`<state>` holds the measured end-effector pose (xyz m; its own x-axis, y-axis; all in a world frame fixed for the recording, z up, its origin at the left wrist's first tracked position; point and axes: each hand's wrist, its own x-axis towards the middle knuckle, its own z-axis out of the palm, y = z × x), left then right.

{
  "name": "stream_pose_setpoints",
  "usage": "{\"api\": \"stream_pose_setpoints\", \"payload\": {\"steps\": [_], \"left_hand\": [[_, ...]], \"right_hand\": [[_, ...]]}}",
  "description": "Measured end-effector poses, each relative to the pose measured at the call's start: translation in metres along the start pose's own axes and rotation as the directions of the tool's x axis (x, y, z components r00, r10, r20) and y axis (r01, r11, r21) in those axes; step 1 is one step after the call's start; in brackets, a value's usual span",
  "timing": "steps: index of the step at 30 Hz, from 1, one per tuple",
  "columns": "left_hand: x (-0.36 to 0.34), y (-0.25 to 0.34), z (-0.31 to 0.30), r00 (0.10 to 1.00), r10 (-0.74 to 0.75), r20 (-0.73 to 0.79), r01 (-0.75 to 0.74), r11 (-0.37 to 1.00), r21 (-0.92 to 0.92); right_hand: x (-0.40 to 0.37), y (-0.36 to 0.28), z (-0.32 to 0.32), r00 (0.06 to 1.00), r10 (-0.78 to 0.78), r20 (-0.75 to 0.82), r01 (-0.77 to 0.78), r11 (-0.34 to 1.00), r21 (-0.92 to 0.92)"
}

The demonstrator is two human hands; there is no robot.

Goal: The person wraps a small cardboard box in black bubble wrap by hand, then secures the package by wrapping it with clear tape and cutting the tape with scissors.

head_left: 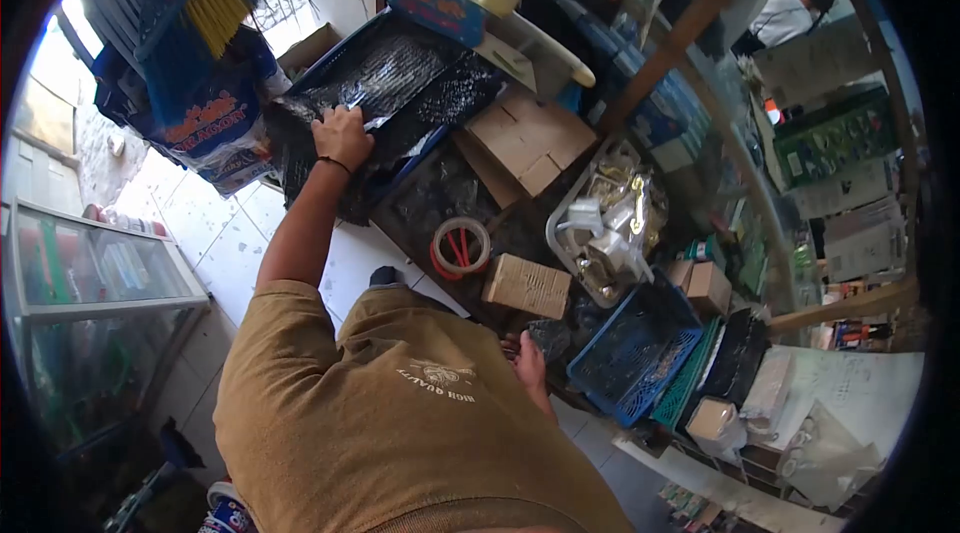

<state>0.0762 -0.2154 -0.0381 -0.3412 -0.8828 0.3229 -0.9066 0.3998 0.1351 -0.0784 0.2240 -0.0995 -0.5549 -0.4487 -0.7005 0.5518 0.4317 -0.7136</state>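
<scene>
My left hand [342,138] reaches forward with its fingers curled on black plastic [305,158] that hangs over the near side of a blue tray [425,148]. More shiny black plastic sheeting [400,68] lies in the tray. Low by the counter edge is my right hand [531,369], partly hidden by my shirt. Its fingers are bent around something small and dark reddish that I cannot make out, beside a crumpled dark plastic piece [548,338]. Between the hands sit a tape roll [484,245] with red-handled scissors [458,248] and a small cardboard box [527,286].
A flattened carton [530,138] lies right of the tray. Beyond it are a clear bin of metal parts [612,223] and a blue plastic basket [635,348]. Brooms [160,8] hang at upper left; a glass cabinet [110,308] stands left. Another person [785,15] is behind glass.
</scene>
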Motion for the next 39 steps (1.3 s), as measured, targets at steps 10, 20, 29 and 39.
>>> {"api": "stream_pose_setpoints", "payload": {"steps": [10, 20, 29, 39], "left_hand": [[0.025, -0.029, -0.023, 0.991, 0.017, -0.133, -0.092, 0.807, -0.584], [0.002, -0.054, -0.080, 0.944, -0.093, -0.316, -0.175, 0.671, -0.721], [-0.107, -0.051, -0.077, 0.869, 0.361, -0.338, -0.493, 0.668, -0.557], [-0.140, -0.043, -0.057, 0.909, 0.391, -0.146, -0.332, 0.466, -0.820]], "right_hand": [[0.004, -0.009, 0.054, 0.975, -0.043, 0.219, 0.126, 0.915, -0.382], [0.008, -0.099, 0.181, 0.816, -0.062, 0.574, 0.195, 0.965, -0.174], [0.002, -0.182, 0.279, 0.739, -0.211, 0.639, 0.093, 0.973, 0.213], [0.020, -0.148, 0.268, 0.684, -0.661, 0.308, 0.729, 0.604, -0.324]]}}
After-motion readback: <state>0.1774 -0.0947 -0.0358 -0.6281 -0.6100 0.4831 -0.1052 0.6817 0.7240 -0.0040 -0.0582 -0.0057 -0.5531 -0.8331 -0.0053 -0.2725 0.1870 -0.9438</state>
